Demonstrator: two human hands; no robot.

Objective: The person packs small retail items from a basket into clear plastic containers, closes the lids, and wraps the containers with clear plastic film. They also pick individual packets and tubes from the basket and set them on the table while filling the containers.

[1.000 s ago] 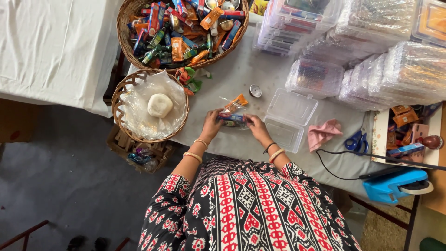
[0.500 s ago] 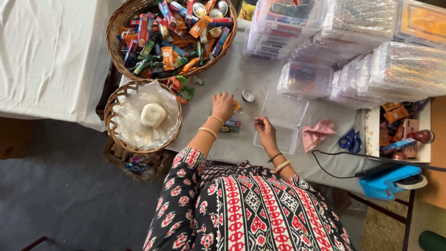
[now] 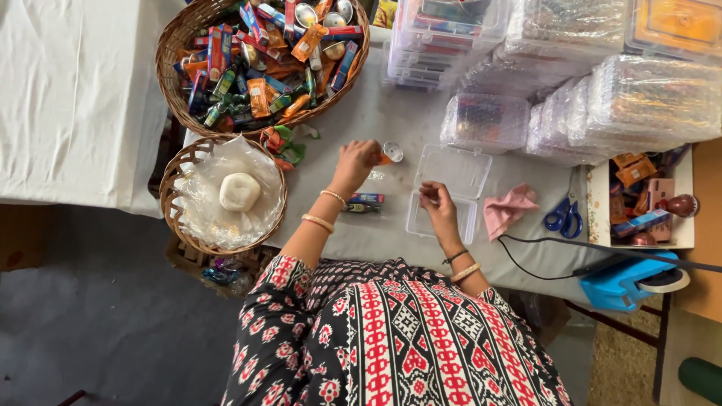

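Note:
My left hand [image 3: 355, 162] reaches out over the grey table [image 3: 391, 113], its fingertips closed on a small orange packet [image 3: 383, 159] beside a little round silver cup [image 3: 392, 151]. My right hand [image 3: 438, 203] hovers over an open clear plastic box [image 3: 462, 171] with its fingers curled together; I see nothing in them. A few small dark packets [image 3: 364, 201] lie on the table between my wrists.
A big wicker basket [image 3: 174, 71] of coloured packets stands at the back left. A smaller basket [image 3: 174, 197] holds plastic sheet and a white lump [image 3: 239, 192]. To the right lie a pink cloth [image 3: 508, 209], blue scissors [image 3: 562, 218], a blue tape dispenser [image 3: 624, 282] and stacked clear boxes [image 3: 602, 98].
My left hand has stretched away from the dark packets toward the silver cup. My right hand has moved right, over the clear box.

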